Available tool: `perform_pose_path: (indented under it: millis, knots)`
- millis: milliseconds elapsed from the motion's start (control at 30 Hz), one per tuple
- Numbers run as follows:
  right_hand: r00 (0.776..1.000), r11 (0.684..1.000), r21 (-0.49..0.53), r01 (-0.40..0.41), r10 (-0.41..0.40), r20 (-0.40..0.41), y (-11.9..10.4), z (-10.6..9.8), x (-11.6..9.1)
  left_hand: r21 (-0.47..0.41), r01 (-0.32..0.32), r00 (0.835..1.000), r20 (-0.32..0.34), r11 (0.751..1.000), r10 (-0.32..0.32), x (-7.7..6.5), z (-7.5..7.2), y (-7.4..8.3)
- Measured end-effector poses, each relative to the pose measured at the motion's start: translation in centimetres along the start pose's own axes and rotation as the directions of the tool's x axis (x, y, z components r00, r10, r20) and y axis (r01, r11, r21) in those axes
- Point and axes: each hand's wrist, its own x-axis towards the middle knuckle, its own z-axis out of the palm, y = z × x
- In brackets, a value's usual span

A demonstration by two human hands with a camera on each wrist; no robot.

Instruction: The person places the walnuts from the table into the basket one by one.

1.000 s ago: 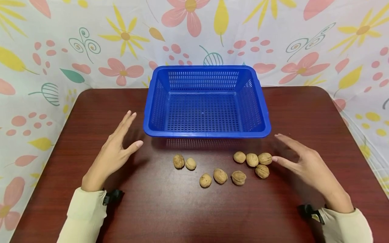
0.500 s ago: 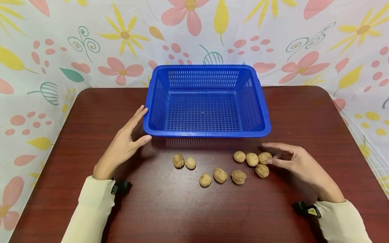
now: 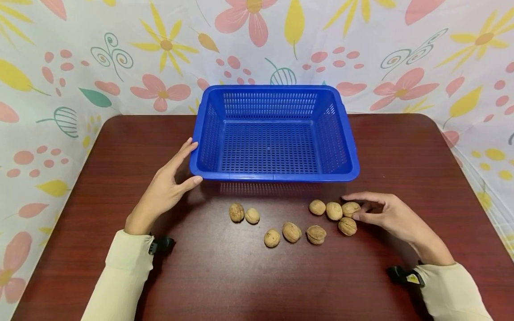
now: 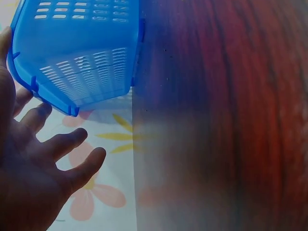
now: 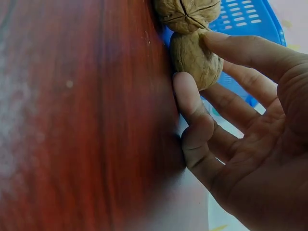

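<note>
A blue plastic basket with slotted walls stands toward the back of the table. My left hand is at its front left corner, fingers spread fairly straight along the outer rim and thumb by the front edge; the left wrist view shows the same hand beside the basket wall. My right hand holds a walnut at the right end of a small cluster. In the right wrist view the thumb lies against this walnut, with fingers curled around its other side.
Several other walnuts lie on the dark red-brown table in front of the basket: a pair at left, a loose row in the middle, and more touching the right cluster. A flower-patterned cloth hangs behind.
My left hand has moved right and up to the basket's left rim. My right hand has moved left onto the walnut at the cluster's right end. Basket and walnuts have stayed put.
</note>
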Motion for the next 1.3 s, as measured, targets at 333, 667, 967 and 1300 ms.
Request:
perform_pose_path:
  millis: [333, 667, 967, 1300]
  knots:
    - [0.999, 0.999, -0.029, 0.038, -0.039, -0.006, 0.4, 0.1, 0.1, -0.006, 0.009, 1.0, -0.006, 1.0, -0.01, 0.1, 0.1, -0.1]
    - [0.996, 0.996, -0.045, 0.08, -0.082, -0.037, 0.6, 0.2, 0.1, -0.013, 0.026, 1.0, -0.003, 1.0, -0.026, 0.1, 0.2, -0.2]
    - [0.995, 0.995, -0.067, 0.071, -0.076, -0.071, -2.3, -0.9, -0.8, -0.014, 0.039, 0.999, -0.003, 0.999, -0.039, -0.1, 0.2, -0.2]
    - [0.97, 0.958, -0.161, 0.237, -0.243, -0.023, -6.4, -2.4, -0.9, -0.001, 0.022, 1.0, -0.011, 1.0, -0.022, -0.1, 0.4, -0.2]
